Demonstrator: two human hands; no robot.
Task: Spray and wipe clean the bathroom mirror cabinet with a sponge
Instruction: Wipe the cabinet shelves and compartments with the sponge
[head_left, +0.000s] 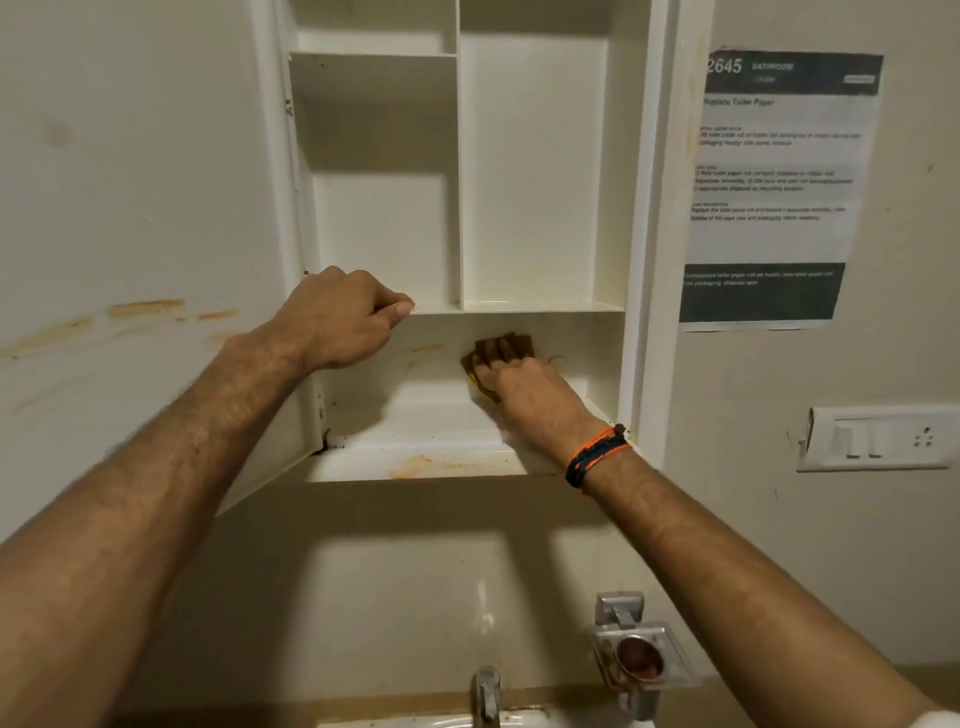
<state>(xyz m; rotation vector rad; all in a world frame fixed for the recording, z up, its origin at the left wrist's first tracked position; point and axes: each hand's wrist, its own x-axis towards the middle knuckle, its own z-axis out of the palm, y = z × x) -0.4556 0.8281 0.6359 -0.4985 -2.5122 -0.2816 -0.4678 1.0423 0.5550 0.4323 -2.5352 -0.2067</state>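
Observation:
The white mirror cabinet (535, 171) stands open, its shelves bare. Its door (130, 234) is swung out to the left and carries orange-brown streaks. My right hand (524, 387) reaches into the lowest compartment and presses a brown-yellow sponge (522, 344) against the back wall with fingers spread flat. My left hand (345, 317) grips the front edge of the shelf (545, 306) above that compartment, fingers curled over it and thumb along the edge. Rusty stains mark the bottom ledge (415, 465). No spray bottle is in view.
A printed notice (774, 187) is stuck on the wall to the right of the cabinet. Below it is a switch plate with a socket (878, 439). Under the cabinet are a metal soap holder (641, 657) and a tap (487, 693) over a basin.

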